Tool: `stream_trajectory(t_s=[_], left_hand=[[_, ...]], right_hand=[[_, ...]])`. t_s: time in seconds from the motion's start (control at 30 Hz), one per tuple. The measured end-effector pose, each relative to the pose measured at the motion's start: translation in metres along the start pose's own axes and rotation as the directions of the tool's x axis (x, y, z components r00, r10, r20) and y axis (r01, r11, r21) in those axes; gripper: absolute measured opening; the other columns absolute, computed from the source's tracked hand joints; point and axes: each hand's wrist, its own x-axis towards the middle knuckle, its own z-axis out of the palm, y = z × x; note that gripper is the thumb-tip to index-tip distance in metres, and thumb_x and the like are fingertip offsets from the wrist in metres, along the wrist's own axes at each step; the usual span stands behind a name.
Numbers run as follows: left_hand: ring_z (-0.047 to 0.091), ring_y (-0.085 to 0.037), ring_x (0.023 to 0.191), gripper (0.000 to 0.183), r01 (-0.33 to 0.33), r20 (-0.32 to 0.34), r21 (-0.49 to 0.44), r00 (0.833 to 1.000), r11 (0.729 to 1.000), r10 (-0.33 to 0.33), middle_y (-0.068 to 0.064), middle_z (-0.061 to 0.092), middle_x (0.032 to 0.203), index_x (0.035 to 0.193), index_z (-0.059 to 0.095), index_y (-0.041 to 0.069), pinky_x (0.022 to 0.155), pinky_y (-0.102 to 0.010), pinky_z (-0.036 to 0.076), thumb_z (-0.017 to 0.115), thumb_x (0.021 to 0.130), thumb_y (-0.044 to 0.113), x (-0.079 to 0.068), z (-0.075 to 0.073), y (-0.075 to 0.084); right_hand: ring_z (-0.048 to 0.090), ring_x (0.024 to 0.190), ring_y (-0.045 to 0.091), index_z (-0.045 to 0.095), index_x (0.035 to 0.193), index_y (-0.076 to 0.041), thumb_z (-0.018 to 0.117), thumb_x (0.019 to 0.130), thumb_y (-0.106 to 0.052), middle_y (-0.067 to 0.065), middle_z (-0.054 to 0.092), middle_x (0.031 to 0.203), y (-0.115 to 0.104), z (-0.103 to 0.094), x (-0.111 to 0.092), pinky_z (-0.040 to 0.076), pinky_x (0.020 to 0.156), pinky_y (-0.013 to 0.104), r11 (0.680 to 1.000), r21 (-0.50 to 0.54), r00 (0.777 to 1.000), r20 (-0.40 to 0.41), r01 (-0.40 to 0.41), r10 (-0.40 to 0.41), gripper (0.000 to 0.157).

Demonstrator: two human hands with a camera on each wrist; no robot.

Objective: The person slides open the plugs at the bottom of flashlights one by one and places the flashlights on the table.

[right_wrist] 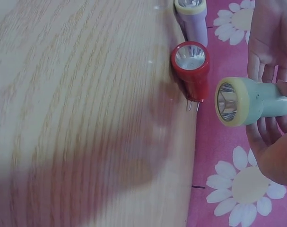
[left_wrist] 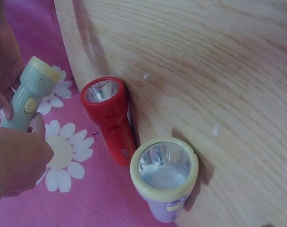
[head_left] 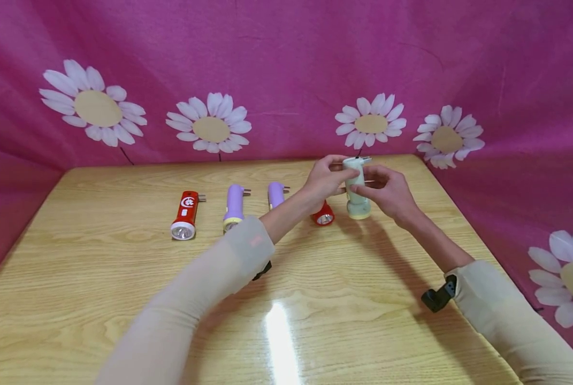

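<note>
Both hands hold a mint-green flashlight (head_left: 355,184) with a pale yellow rim over the far right of the table. My left hand (head_left: 326,179) grips it from the left with the thumb across the body. From the right, my right hand (head_left: 387,192) holds it with the thumb on its side. Its lens end points down in the head view, and metal prongs stick out at the top. A yellow switch shows on the body in the left wrist view. Close by the left hand lies a red flashlight (left_wrist: 108,111), partly hidden by that hand in the head view.
On the wooden table (head_left: 98,299), a red flashlight with a white rim (head_left: 185,214) and two purple flashlights, one (head_left: 235,203) left of the other (head_left: 276,193), lie in a row with prongs out. A pink cloth (head_left: 286,69) with daisies hangs behind and beside the table.
</note>
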Motion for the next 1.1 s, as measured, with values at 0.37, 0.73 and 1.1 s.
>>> stream_trajectory(t_s=[0.37, 0.73, 1.1], left_hand=[[0.061, -0.017, 0.086, 0.037, 0.043, -0.037, -0.036, 0.998, 0.998, -0.044, -0.008, 0.060, 0.098, 0.115, 0.054, 0.002, 0.071, -0.033, 0.054, 0.069, 0.081, 0.004, 0.010, 0.007, -0.014], [0.062, -0.018, 0.082, 0.031, 0.056, -0.080, -0.054, 0.995, 0.997, -0.060, -0.008, 0.061, 0.091, 0.110, 0.055, 0.001, 0.074, -0.036, 0.053, 0.068, 0.082, 0.004, 0.012, 0.011, -0.019], [0.063, -0.019, 0.082, 0.031, 0.066, -0.118, -0.039, 0.990, 0.997, -0.071, -0.009, 0.062, 0.089, 0.110, 0.055, -0.001, 0.071, -0.035, 0.054, 0.067, 0.082, 0.003, 0.016, 0.013, -0.025]], right_hand=[[0.058, 0.094, 0.019, 0.058, 0.116, 0.001, 0.073, 0.080, -0.022, 0.014, 0.061, 0.107, 0.009, -0.006, 0.005, 0.048, 0.076, 0.027, 0.995, -0.004, 0.995, -0.022, -0.100, 0.100, 0.045], [0.058, 0.088, 0.014, 0.058, 0.116, 0.002, 0.072, 0.080, -0.023, 0.009, 0.062, 0.101, 0.017, -0.006, 0.008, 0.050, 0.073, 0.027, 0.991, 0.015, 0.990, -0.027, -0.135, 0.136, 0.046], [0.057, 0.094, 0.016, 0.055, 0.121, 0.001, 0.071, 0.082, -0.022, 0.015, 0.060, 0.111, 0.019, -0.007, 0.008, 0.050, 0.077, 0.032, 0.986, -0.012, 0.986, 0.031, -0.166, 0.166, 0.048]])
